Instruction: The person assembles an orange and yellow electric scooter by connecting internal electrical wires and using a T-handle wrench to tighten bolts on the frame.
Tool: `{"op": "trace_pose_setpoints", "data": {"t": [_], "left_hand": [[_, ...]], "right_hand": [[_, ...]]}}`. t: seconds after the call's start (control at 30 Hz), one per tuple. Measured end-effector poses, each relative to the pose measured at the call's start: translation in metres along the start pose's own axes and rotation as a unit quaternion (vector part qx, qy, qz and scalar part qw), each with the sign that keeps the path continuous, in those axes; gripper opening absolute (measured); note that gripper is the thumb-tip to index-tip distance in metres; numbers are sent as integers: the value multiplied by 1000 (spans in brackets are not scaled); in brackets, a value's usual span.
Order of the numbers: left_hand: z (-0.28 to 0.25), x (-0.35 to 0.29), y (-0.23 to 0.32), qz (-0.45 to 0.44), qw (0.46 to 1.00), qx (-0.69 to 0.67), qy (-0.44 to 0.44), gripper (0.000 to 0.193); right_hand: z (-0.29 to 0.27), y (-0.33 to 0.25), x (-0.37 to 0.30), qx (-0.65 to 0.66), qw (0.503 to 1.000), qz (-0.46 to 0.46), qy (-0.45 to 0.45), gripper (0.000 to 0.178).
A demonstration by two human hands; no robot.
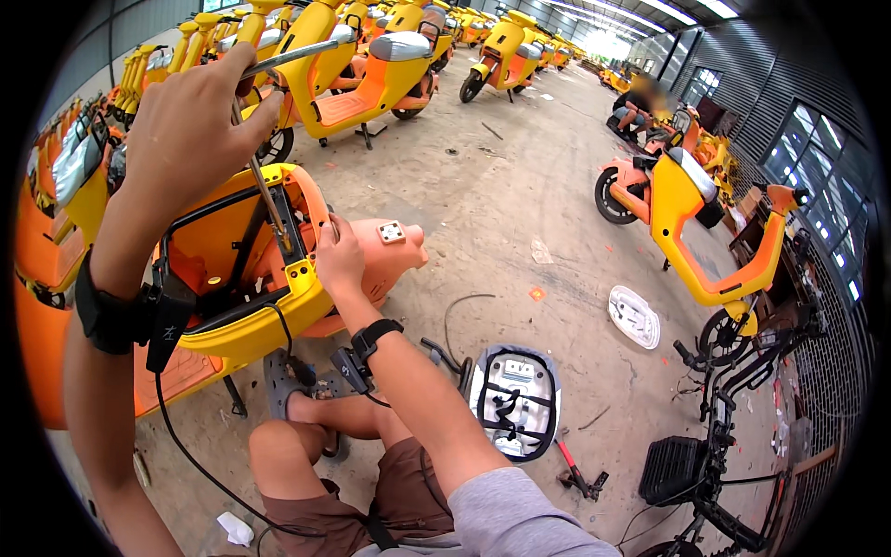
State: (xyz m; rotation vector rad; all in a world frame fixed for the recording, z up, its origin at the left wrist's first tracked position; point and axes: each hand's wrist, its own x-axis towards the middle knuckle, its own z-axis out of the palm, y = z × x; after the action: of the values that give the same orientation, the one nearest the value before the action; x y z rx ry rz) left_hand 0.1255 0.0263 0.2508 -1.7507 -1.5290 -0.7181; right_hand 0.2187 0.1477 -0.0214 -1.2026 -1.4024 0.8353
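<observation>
Raised at the upper left, my left hand is closed around a metal T-handle wrench. The wrench's crossbar sticks out to the right above the fist, and its shaft slants down into the open seat well of a yellow and orange scooter. The wrench tip meets the frame at the well's rear edge; what it sits on is too small to tell. My right hand is curled over the yellow rim beside that tip, its fingertips partly hidden. A dark cable hangs from the well's near rim.
An upturned seat lies on the floor near my knees, beside a red-handled hammer. Farther right are a white seat shell, a bare black scooter frame and another yellow scooter. Rows of scooters stand behind; a person crouches far off.
</observation>
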Motion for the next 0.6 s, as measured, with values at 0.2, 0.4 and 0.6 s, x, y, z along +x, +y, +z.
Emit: {"op": "trace_pose_setpoints", "data": {"t": [0.2, 0.4, 0.6], "left_hand": [[5, 1, -4, 52, 997, 8, 62, 36], [10, 2, -23, 95, 990, -84, 60, 29], [15, -1, -34, 133, 984, -66, 95, 30]], "right_hand": [[0, 3, 0, 6, 1000, -5, 5, 41], [-1, -3, -3, 10, 1000, -1, -8, 41], [-3, -3, -4, 26, 1000, 7, -11, 42]]}}
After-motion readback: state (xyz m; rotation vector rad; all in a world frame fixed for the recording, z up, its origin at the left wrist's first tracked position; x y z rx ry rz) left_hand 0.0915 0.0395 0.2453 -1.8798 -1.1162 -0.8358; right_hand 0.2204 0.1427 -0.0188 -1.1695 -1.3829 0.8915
